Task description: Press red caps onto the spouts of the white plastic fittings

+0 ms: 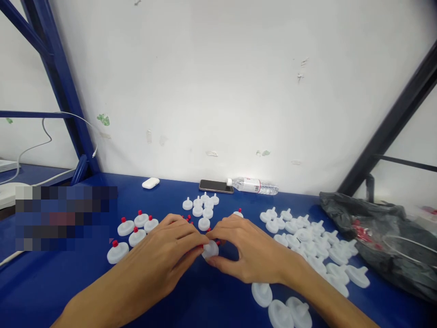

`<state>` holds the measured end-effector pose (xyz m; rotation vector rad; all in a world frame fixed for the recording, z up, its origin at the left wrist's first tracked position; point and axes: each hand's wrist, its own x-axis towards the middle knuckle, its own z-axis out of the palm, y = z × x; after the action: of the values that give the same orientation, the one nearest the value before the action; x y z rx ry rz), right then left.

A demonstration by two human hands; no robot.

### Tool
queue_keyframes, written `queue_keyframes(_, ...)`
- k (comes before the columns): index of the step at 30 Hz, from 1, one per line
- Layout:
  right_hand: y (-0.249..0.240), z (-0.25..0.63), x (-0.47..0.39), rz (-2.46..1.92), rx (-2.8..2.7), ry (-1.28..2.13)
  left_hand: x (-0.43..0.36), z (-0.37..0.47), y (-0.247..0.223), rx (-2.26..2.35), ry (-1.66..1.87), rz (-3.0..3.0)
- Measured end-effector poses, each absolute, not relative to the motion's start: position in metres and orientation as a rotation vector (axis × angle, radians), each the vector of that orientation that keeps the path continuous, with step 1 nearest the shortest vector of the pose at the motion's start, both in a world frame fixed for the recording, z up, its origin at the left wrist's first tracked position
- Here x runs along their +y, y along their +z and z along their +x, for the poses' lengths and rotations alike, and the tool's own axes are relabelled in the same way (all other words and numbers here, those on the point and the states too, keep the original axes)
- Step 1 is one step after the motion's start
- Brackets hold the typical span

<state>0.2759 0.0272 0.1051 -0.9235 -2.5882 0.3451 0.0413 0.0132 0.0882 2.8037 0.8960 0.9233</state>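
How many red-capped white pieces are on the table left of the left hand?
5: the nearest piece; the leftmost piece behind it; the farthest piece; the rightmost piece; and the middle piece. The left hand may hide more.

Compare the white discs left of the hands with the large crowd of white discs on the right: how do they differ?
The left discs wear red caps; the right discs show bare white stems.
The left discs visible are few, five; the right discs are many and crowded together.
Both sets are white, round and stemmed, on the blue table.
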Motion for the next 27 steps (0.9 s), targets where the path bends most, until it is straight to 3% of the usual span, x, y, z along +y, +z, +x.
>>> queue_keyframes(17, 0.099, 0.278, 0.030, -1.034, -2.415, 0.350, 0.022, 0.043, 0.080, 1.043, 1.040, 2.968)
queue_keyframes(27, 0.091, 0.279, 0.035, -0.797, -2.269, 0.269, 0.017, 0.049, 0.069, 1.113, 1.057, 3.038)
